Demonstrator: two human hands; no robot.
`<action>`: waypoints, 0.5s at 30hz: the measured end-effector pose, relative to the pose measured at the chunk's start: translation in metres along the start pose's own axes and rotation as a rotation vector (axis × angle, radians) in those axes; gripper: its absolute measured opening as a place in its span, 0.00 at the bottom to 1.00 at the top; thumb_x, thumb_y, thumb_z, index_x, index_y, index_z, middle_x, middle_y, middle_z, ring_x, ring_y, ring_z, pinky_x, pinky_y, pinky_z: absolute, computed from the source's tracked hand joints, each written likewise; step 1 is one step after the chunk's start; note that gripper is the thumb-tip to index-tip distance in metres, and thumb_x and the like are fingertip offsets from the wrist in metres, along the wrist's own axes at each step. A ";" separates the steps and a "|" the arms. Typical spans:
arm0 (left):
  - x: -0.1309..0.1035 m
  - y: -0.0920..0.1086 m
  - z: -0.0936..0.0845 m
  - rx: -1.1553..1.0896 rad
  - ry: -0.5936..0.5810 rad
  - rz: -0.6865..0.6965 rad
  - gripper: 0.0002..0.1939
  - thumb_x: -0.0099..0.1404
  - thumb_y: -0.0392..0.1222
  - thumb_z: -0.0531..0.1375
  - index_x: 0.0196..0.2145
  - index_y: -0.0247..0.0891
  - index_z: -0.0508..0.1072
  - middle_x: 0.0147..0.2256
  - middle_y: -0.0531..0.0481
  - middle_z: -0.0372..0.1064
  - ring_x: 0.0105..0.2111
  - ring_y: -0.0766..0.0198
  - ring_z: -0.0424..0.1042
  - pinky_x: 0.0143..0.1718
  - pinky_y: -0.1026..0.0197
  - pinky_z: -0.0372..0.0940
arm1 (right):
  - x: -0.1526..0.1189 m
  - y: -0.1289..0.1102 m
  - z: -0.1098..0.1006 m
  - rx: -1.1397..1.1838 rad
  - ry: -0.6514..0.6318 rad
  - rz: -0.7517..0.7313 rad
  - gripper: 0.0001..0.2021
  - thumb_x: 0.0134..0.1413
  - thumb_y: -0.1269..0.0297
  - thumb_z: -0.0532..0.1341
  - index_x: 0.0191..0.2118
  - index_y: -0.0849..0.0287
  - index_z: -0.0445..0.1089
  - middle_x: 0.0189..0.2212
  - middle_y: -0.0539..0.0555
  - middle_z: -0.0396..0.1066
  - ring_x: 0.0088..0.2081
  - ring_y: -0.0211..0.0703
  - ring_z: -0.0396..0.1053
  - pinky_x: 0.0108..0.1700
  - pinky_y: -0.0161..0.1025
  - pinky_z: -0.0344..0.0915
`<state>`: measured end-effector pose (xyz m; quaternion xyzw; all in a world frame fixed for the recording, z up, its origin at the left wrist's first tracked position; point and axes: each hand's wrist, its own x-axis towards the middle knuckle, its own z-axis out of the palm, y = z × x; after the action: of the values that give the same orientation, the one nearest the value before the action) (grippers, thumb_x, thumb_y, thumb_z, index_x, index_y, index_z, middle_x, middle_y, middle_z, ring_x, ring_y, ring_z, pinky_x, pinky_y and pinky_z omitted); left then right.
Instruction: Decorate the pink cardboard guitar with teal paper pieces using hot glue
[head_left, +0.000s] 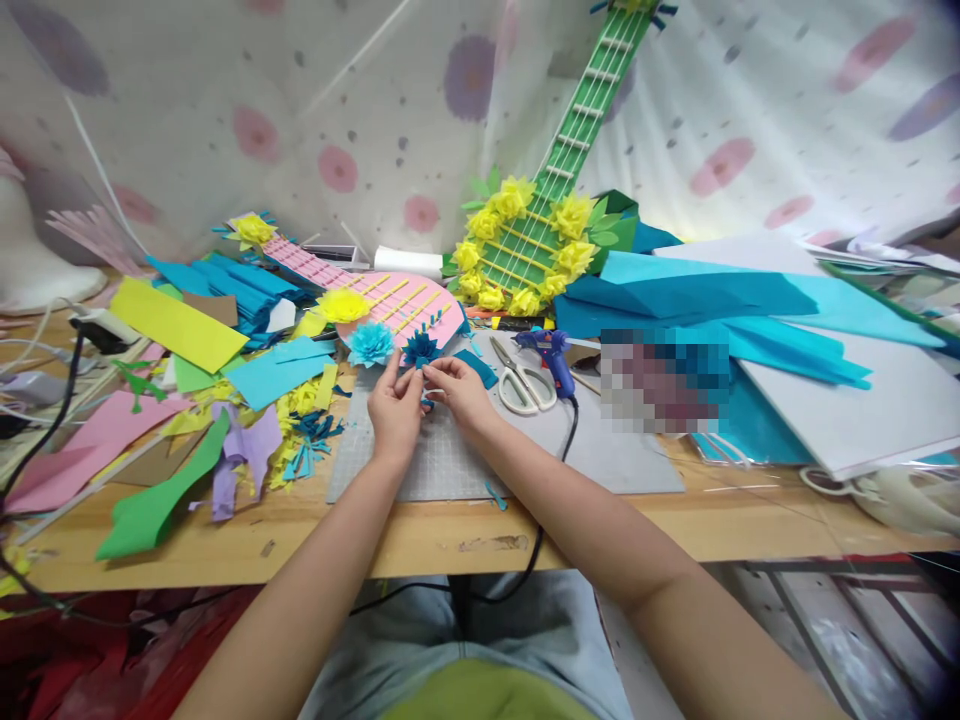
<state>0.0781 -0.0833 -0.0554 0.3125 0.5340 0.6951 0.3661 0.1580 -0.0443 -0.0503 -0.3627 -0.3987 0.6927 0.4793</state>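
Note:
My left hand (397,405) and my right hand (457,392) meet over the grey cutting mat, fingertips pinched together at the lower edge of a dark blue paper flower (421,348). The fingers partly cover what they grip; bits of dark blue paper show below them. Beside that flower, a light blue paper flower (370,344) and a yellow paper flower (343,306) sit along the edge of a pink paper lute (420,292) with yellow strips. Just right of my right hand lies a dark blue paper piece (477,368).
White-handled scissors (525,385) and a blue glue gun (553,360) lie on the cutting mat (615,465); its black cord runs off the front edge. A green paper instrument (525,240) leans behind. Paper scraps (300,400) cover the left, blue sheets (690,290) the right.

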 end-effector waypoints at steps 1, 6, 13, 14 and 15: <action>0.000 0.000 0.000 0.012 -0.006 0.006 0.32 0.55 0.39 0.63 0.58 0.42 0.64 0.33 0.53 0.75 0.14 0.79 0.58 0.16 0.72 0.61 | 0.000 0.000 0.001 0.004 0.017 0.005 0.16 0.33 0.60 0.70 0.27 0.59 0.64 0.22 0.45 0.66 0.25 0.31 0.64 0.27 0.31 0.62; 0.001 -0.004 -0.002 0.023 0.016 0.021 0.32 0.56 0.40 0.61 0.59 0.43 0.62 0.32 0.53 0.75 0.15 0.78 0.58 0.17 0.72 0.61 | -0.002 0.003 0.005 0.060 0.069 0.031 0.19 0.30 0.62 0.71 0.28 0.58 0.62 0.21 0.44 0.66 0.25 0.32 0.65 0.26 0.31 0.63; 0.001 -0.004 0.000 -0.002 0.012 0.026 0.33 0.57 0.40 0.61 0.60 0.44 0.60 0.30 0.56 0.73 0.14 0.79 0.56 0.15 0.73 0.59 | -0.001 0.003 0.004 0.029 -0.064 0.058 0.17 0.32 0.56 0.70 0.26 0.59 0.65 0.23 0.45 0.66 0.24 0.31 0.64 0.24 0.31 0.61; 0.001 -0.004 0.000 -0.003 0.009 0.026 0.33 0.57 0.40 0.61 0.60 0.44 0.61 0.31 0.55 0.74 0.14 0.79 0.56 0.15 0.73 0.59 | -0.001 0.002 0.003 0.029 -0.064 0.051 0.18 0.32 0.56 0.70 0.26 0.59 0.65 0.23 0.45 0.66 0.25 0.31 0.64 0.24 0.31 0.61; 0.000 -0.003 0.000 -0.004 0.006 0.029 0.33 0.57 0.40 0.61 0.60 0.44 0.61 0.32 0.54 0.74 0.15 0.79 0.57 0.15 0.73 0.59 | -0.001 0.002 0.003 0.034 -0.058 0.048 0.18 0.31 0.56 0.70 0.27 0.59 0.64 0.23 0.45 0.66 0.25 0.32 0.64 0.24 0.31 0.62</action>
<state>0.0788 -0.0822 -0.0584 0.3174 0.5293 0.7022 0.3550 0.1553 -0.0465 -0.0503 -0.3438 -0.3918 0.7207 0.4570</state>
